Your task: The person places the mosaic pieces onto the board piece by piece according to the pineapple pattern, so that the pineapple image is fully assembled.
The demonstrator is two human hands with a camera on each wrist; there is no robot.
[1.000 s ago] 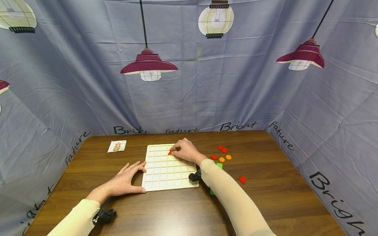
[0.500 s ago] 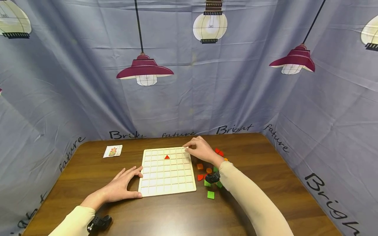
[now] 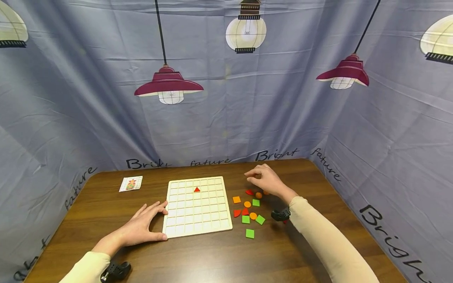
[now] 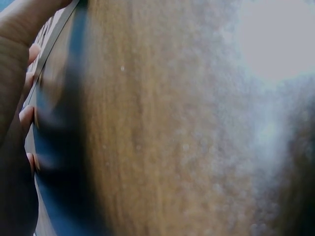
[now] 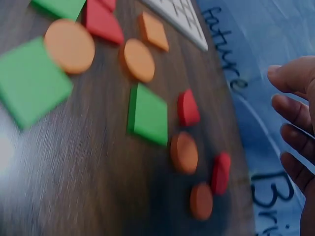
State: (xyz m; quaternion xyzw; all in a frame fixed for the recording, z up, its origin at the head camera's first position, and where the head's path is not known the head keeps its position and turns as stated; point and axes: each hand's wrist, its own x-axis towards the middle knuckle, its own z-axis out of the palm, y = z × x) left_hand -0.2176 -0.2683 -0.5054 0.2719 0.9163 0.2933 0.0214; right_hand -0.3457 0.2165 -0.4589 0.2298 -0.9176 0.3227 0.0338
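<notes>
A cream gridded board (image 3: 198,212) lies on the wooden table, with one red triangle (image 3: 197,190) in an upper square. My left hand (image 3: 136,230) rests at the board's left edge, thumb at the near corner and fingers spread along the side. In the left wrist view the left fingers (image 4: 27,115) show only at the margin. My right hand (image 3: 267,181) hovers over the far side of the loose pieces, holding nothing. In the right wrist view its thumb and fingers are apart. Below are red pieces (image 5: 188,107), orange discs (image 5: 184,152) and green squares (image 5: 148,115).
Green squares (image 3: 250,234), an orange square (image 3: 236,200) and other small pieces lie scattered right of the board. A card (image 3: 131,183) with a coloured pattern lies at the back left. A grey-blue curtain (image 3: 198,129) surrounds the table's back and sides.
My right hand has let go of the red triangle on the board and moved right, over the loose pieces. The left hand has stayed at the board's edge. The head view has shifted slightly.
</notes>
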